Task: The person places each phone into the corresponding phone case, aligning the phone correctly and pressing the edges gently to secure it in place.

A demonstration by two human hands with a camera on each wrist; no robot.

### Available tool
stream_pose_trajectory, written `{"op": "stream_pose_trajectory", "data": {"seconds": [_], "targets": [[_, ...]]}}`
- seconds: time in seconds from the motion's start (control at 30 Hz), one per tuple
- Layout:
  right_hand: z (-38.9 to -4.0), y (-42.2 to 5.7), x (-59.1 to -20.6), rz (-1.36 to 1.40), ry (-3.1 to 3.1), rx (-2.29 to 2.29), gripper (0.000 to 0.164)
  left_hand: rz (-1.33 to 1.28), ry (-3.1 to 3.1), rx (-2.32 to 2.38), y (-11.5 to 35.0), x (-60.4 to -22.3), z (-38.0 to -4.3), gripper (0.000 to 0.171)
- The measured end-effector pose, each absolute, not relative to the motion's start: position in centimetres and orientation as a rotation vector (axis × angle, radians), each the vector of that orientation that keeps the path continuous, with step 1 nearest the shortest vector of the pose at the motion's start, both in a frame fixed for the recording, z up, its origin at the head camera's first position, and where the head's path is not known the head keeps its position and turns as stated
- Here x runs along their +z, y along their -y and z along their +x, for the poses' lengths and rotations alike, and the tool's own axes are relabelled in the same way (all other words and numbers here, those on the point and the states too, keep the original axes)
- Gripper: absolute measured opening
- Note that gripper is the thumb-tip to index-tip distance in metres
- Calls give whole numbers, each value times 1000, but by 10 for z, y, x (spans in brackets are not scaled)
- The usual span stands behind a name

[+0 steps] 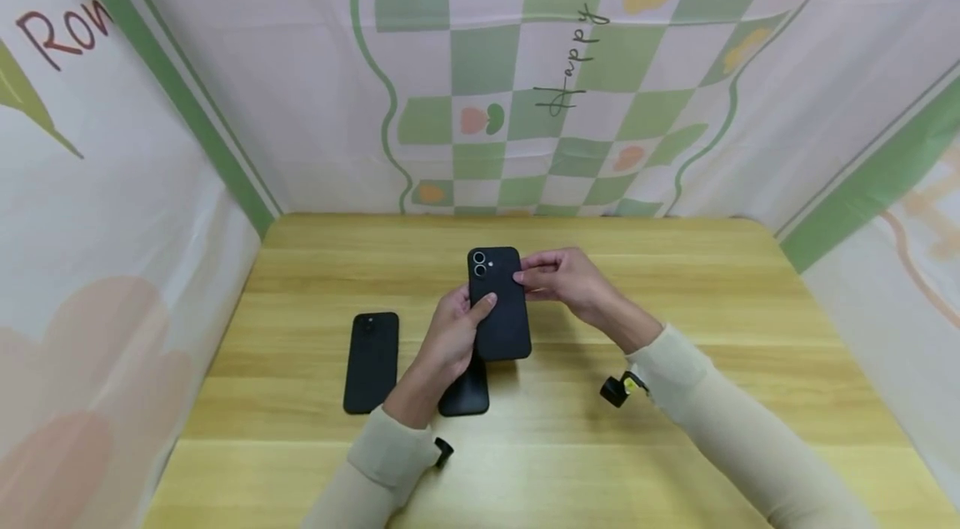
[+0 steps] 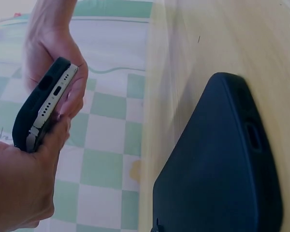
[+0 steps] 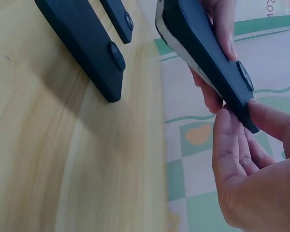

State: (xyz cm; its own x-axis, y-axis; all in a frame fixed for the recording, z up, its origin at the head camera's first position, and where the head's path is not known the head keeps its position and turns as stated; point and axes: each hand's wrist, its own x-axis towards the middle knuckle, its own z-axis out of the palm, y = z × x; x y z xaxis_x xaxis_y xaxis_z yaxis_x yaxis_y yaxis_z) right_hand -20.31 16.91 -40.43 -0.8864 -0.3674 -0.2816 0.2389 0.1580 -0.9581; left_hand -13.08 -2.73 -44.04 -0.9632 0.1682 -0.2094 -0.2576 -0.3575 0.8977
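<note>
A smartphone in a black case is held up over the table, camera side up. My left hand grips its left edge, thumb flat on the back. On the upper right edge, my right hand pinches the black phone case between thumb and fingers. In the left wrist view the silver bottom edge of the phone shows bare, with its port and speaker holes, and the case sits behind it. A pale strip of phone side also shows beside the case in the right wrist view.
Another black phone lies on the wooden table under my left hand, partly hidden. A third black phone lies further left. Patterned cloth hangs behind the table and at both sides.
</note>
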Motion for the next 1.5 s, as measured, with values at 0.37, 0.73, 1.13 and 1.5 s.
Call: {"op": "stream_pose_trajectory", "data": {"seconds": [0.37,0.73,1.13,1.5], "targets": [[-193,-165,-413,-88,-1954,-1812,30,-161,-1585,2487,23,-439,-131,37],[-182,-168,-421,-56,-1878,-1821,17,-157,-1549,2526,22,-439,-132,38],[-164,-168,-431,-83,-1839,-1820,21,-171,-1521,2558,24,-437,-135,38],[-161,-171,-432,-189,-1963,-1797,21,-160,-1480,2523,25,-437,-135,38]]}}
